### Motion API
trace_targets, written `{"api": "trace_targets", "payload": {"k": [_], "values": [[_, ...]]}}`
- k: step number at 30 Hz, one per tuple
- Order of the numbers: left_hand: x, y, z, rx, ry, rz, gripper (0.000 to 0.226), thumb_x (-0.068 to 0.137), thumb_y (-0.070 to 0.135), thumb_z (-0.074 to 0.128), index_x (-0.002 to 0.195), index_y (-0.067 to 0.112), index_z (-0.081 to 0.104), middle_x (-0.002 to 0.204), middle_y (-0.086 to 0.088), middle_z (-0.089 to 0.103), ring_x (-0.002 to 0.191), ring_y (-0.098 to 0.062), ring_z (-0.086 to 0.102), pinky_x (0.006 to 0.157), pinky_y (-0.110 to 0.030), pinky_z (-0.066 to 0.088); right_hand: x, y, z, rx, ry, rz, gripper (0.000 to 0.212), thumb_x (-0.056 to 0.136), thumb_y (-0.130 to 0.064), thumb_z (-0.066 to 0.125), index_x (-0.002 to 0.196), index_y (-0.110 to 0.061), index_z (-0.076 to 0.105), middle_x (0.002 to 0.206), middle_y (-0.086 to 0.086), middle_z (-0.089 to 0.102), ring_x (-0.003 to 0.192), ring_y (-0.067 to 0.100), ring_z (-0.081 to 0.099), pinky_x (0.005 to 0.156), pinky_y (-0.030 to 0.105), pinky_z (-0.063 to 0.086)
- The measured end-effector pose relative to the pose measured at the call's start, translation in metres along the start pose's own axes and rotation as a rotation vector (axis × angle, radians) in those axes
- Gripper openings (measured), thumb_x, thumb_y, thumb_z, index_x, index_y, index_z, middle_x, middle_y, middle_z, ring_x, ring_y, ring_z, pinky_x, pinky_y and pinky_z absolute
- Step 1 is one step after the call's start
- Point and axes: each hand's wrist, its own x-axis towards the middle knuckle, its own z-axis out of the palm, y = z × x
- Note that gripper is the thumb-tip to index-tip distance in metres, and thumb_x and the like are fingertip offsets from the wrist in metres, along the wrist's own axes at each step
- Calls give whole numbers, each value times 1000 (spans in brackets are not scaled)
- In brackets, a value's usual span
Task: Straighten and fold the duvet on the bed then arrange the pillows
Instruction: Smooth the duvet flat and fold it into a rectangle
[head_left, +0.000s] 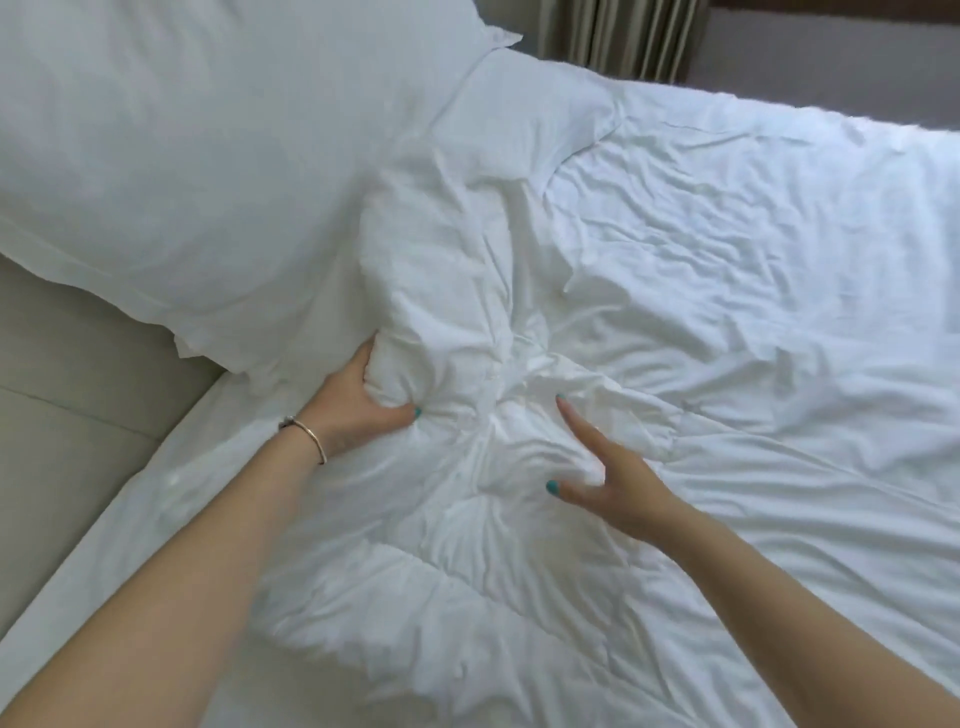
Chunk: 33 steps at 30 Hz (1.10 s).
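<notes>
Two hands are working the white duvet (675, 270), which is lying rumpled across the bed from the centre out toward three o'clock. You are gripping a bunched fold of it in your left hand (358, 400), at about nine o'clock from the middle, just below the pillow (208, 145). Your right hand (602, 467) is hovering at five o'clock with fingers spread wide, holding nothing. Judging by the deep creases, the duvet is handling as soft, light and limp, so it is likely sagging wherever unsupported; taking it by an edge or corner should be serving you better than by mid-cloth. It is looking plain white, puffy and heavily wrinkled.
</notes>
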Motion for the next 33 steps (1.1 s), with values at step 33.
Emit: {"api": "trace_targets", "payload": {"k": [33], "values": [[-306, 340, 477, 369, -836, 56, 71, 95, 37, 52, 151, 43, 9, 152, -5, 28, 135, -24, 39, 110, -30, 33, -432, 235, -183, 805, 587, 529, 49, 100, -47, 40, 145, -51, 22, 143, -2, 48, 111, 11, 58, 103, 36, 43]]}}
